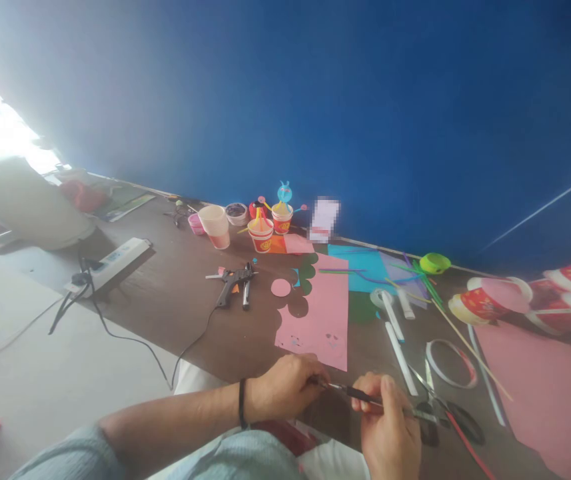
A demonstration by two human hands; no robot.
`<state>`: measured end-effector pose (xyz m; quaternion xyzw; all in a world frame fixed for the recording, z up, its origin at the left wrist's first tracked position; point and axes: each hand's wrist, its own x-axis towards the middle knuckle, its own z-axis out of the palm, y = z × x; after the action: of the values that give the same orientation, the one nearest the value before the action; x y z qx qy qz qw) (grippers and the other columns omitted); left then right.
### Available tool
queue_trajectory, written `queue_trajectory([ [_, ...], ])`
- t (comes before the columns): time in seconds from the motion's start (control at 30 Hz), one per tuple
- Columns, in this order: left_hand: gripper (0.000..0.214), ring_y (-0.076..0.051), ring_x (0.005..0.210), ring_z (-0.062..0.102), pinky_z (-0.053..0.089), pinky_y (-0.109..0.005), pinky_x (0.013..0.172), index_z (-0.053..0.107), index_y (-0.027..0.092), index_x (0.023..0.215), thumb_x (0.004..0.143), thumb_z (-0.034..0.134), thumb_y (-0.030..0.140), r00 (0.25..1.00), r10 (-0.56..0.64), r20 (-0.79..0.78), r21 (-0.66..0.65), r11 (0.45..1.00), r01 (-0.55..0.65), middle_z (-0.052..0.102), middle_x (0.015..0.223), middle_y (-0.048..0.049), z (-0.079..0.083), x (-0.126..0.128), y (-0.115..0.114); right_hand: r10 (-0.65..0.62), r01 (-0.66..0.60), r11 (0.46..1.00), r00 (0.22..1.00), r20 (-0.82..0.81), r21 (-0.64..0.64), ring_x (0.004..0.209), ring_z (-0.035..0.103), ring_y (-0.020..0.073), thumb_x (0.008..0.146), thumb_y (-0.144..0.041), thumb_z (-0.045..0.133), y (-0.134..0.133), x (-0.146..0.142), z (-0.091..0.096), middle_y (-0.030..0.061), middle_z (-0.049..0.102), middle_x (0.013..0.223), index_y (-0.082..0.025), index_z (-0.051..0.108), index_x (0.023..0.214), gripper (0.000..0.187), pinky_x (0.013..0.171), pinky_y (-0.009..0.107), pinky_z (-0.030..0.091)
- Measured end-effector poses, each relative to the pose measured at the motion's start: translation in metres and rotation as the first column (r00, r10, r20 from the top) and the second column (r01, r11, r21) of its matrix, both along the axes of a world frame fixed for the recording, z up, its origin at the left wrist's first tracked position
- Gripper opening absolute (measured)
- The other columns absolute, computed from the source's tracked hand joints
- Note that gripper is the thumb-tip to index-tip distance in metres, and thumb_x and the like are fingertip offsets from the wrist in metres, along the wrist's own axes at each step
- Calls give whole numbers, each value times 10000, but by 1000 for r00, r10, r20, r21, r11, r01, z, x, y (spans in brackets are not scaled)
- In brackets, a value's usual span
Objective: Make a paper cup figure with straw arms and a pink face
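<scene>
Left fingers (309, 367) curled round dark piece (318, 381), mostly hidden, right fingers (391, 393) pinching pen (359, 395)

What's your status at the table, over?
Right grip holding pen. Left grip closed at its left end. Scissors crowd the right grip; pink sheet lies beyond the left.

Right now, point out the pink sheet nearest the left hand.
The pink sheet with the scalloped left edge; it alone lies just beyond the left hand.
</scene>
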<state>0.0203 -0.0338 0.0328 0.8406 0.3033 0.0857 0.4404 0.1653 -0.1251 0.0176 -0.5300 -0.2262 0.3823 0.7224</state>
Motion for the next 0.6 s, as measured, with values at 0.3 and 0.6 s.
queue_trajectory([
  [0.3,270,-132,762,596,447,-209,689,655,189,917,727,493,86,1000,-10,-22,20,1000,11,652,858,-8,2,1,3,6,37,986,966,260,-162,456,463,110,833,-543,485,3,1,-9,-27,484,493,-185,519,535,468,472,236,384],
  [0.6,304,-142,714,625,436,-203,621,568,218,996,716,511,114,995,-50,-86,38,998,53,671,800,16,-3,0,-3,160,-55,967,891,424,-249,462,413,107,866,-498,444,-1,-17,4,-53,412,503,-203,524,637,381,456,217,338],
])
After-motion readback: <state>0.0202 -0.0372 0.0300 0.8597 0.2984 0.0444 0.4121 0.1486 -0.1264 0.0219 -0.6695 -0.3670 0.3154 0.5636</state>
